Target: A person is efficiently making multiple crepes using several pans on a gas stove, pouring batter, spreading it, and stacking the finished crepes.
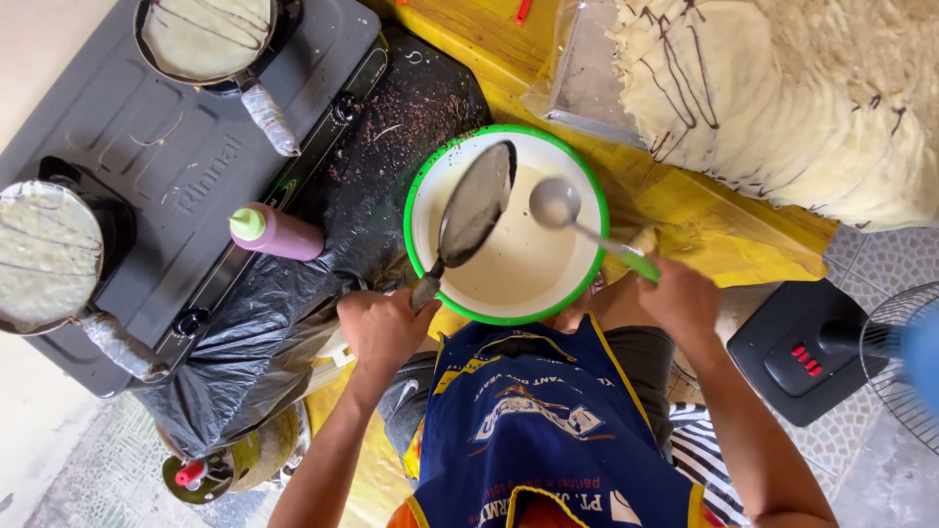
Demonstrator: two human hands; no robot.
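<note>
Two pans (49,254) cooking on stove (196,147) left of bowl (509,303); stack (812,108) done. Left hand (381,328) gripping third pan (476,207) tilted over batter, right hand (680,293) gripping ladle (556,202); not yet coated.

Bright even daylight, soft shadows; wide-angle bending at edges; fan (905,357) blurred at right; centre sharp.

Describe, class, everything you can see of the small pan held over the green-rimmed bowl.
The small pan is round, shallow and dark, seemingly metal, with a thin handle. It is tilted steeply over the bowl, its underside facing the camera and smeared with pale batter. The left hand grips its handle at the bowl's near-left rim. Its far edge reaches toward the bowl's top. The ladle, held by the right hand, hovers beside it; whether they touch cannot be told.
</note>
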